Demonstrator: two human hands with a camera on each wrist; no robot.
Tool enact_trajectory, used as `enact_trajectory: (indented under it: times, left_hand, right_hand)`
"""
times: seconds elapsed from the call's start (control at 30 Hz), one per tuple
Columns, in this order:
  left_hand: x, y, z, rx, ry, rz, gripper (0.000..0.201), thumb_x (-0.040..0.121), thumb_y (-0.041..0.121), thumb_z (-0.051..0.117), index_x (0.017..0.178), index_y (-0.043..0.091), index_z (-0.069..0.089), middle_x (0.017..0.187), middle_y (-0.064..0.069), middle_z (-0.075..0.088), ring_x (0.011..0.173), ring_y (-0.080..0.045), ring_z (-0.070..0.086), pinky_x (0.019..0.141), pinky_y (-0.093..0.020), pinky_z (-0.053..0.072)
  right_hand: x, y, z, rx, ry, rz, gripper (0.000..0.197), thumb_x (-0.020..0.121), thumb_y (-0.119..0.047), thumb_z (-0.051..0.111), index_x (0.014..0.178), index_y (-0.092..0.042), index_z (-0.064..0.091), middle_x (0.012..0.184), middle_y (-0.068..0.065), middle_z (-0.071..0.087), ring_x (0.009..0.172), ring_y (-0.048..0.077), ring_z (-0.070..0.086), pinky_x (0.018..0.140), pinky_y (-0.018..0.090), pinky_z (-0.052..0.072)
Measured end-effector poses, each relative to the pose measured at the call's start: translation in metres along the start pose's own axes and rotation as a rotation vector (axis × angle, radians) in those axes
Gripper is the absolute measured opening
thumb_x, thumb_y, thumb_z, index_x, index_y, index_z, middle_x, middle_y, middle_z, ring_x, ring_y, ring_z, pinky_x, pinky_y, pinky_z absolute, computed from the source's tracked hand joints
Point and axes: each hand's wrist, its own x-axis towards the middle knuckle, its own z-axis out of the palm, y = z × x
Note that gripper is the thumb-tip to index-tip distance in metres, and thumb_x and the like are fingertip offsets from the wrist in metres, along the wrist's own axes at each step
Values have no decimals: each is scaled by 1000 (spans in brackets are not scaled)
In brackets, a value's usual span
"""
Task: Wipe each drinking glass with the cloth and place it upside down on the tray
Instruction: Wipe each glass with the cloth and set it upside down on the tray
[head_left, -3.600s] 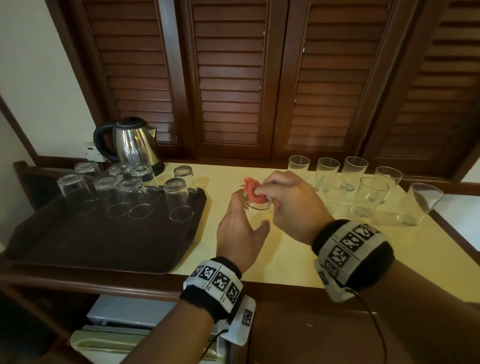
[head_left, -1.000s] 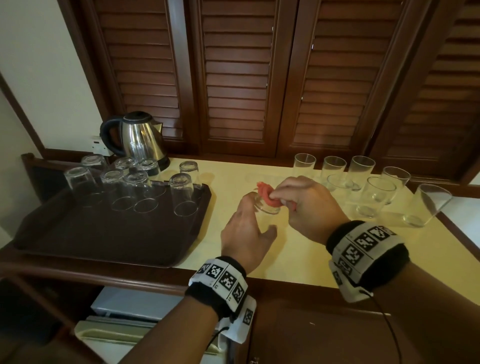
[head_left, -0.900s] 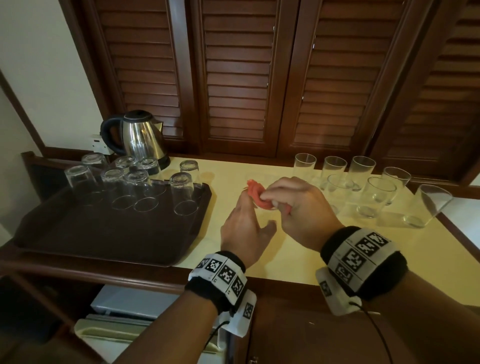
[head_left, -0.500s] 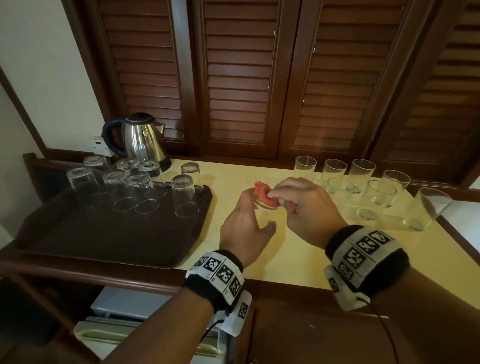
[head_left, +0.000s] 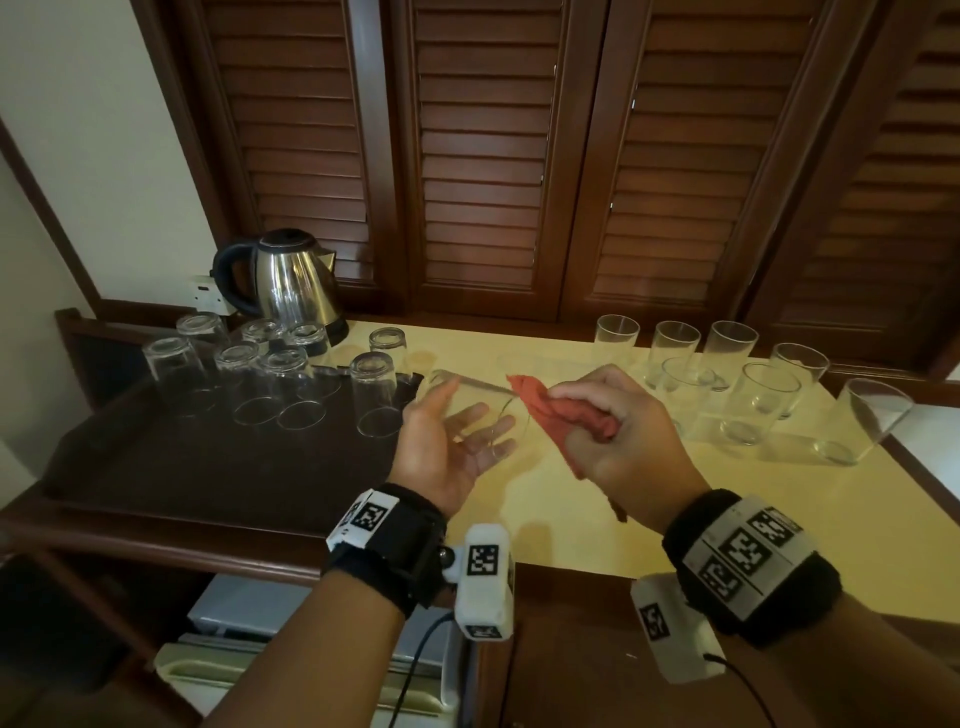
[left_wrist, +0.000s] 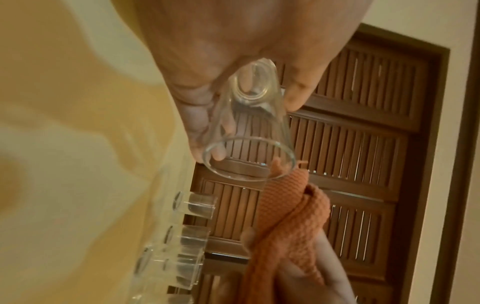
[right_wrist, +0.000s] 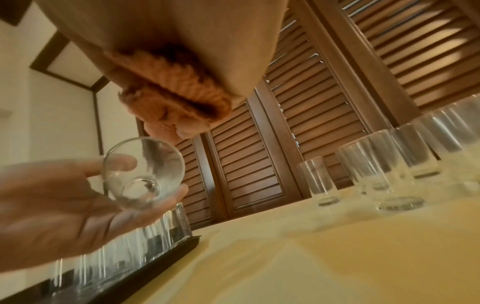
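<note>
My left hand (head_left: 457, 431) is palm up over the yellow tabletop and holds a clear drinking glass (head_left: 475, 402) on its side, thumb over it and fingers under it. The glass's mouth points right, toward the red cloth (head_left: 558, 415) bunched in my right hand (head_left: 597, 415). The cloth's tip just touches the rim. In the left wrist view the glass (left_wrist: 249, 131) sits between thumb and fingers, with the cloth (left_wrist: 288, 207) at its rim. The right wrist view looks into the empty glass (right_wrist: 142, 172), the cloth (right_wrist: 168, 96) above it. The dark tray (head_left: 182, 467) lies to the left.
Several glasses stand upside down (head_left: 371, 392) at the back of the tray. Several upright glasses (head_left: 763, 405) are grouped at the table's back right. A steel kettle (head_left: 291, 280) stands behind the tray. Louvred wooden doors close off the back.
The cloth has come out of the glass. My left hand has turned palm up and tipped the glass onto its side, a little nearer the tray. The right hand has drawn back slightly.
</note>
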Motion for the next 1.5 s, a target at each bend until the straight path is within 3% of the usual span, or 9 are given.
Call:
enact_trajectory:
  times: [0.27, 0.4, 0.5, 0.67, 0.9, 1.07, 1.2, 1.3, 1.5]
  left_hand:
    - [-4, -8, -8, -90, 56, -22, 65, 95, 49, 70, 150, 18, 51, 130, -18, 67, 90, -35, 79, 64, -39, 64]
    - [-11, -16, 1, -44, 50, 33, 63, 96, 42, 72, 146, 12, 49, 97, -16, 71, 74, -29, 76, 59, -38, 62]
    - [-11, -12, -1, -1, 74, 42, 63, 96, 38, 73, 147, 10, 46, 96, -20, 65, 70, -30, 75, 57, -39, 62]
    - [-22, -12, 4, 135, 40, 33, 56, 96, 31, 74, 141, 16, 44, 117, -18, 63, 97, -34, 72, 57, -37, 61]
    - [-27, -13, 7, 242, -36, 128, 36, 103, 37, 64, 132, 26, 45, 116, -12, 69, 87, -27, 78, 77, -51, 64]
    - [-13, 6, 13, 529, 43, 238, 53, 104, 51, 59, 143, 24, 35, 100, -7, 61, 47, -8, 47, 40, -24, 38]
    - [-21, -1, 13, 387, 37, 296, 25, 102, 38, 66, 112, 30, 45, 87, -2, 52, 61, -12, 49, 50, -28, 40]
    - [-26, -1, 7, 417, -31, 315, 23, 103, 42, 64, 112, 35, 44, 94, -4, 54, 62, -17, 52, 53, -31, 41]
    - [-32, 19, -13, 515, 24, 229, 41, 103, 41, 64, 134, 31, 40, 93, -3, 54, 56, -8, 48, 45, -25, 37]
  right_hand:
    - [-5, 6, 16, -30, 30, -48, 27, 83, 1, 74, 105, -15, 73, 84, -9, 68, 69, 12, 62, 59, 24, 51]
    - [-7, 8, 42, -184, 103, -51, 32, 82, -6, 76, 109, -24, 77, 94, -18, 64, 88, 8, 58, 78, 30, 53]
    - [-15, 15, 36, -265, -94, -119, 44, 85, -18, 62, 128, -29, 66, 111, -41, 57, 97, 14, 43, 86, 41, 43]
    - [-14, 19, 39, -439, -482, -144, 89, 81, -7, 56, 157, -41, 22, 153, -17, 44, 107, 14, 64, 89, 34, 57]
    - [0, 0, 31, 297, -470, 286, 68, 91, 8, 60, 143, -34, 50, 86, -2, 72, 51, 20, 52, 50, 29, 48]
    - [6, -6, 34, -428, -461, -155, 86, 87, 5, 52, 153, -45, 31, 158, -24, 34, 129, 14, 54, 103, 39, 50]
    - [1, -10, 46, 157, -421, 101, 87, 85, 10, 58, 152, -41, 38, 104, 9, 67, 69, 23, 58, 60, 34, 55]
    - [-5, -7, 49, 552, -376, 341, 80, 88, 15, 54, 147, -39, 48, 75, 18, 51, 50, 20, 37, 45, 31, 38]
    - [0, -17, 67, -213, -468, -111, 87, 84, 10, 55, 152, -42, 37, 146, -19, 50, 113, 4, 60, 89, 23, 53]
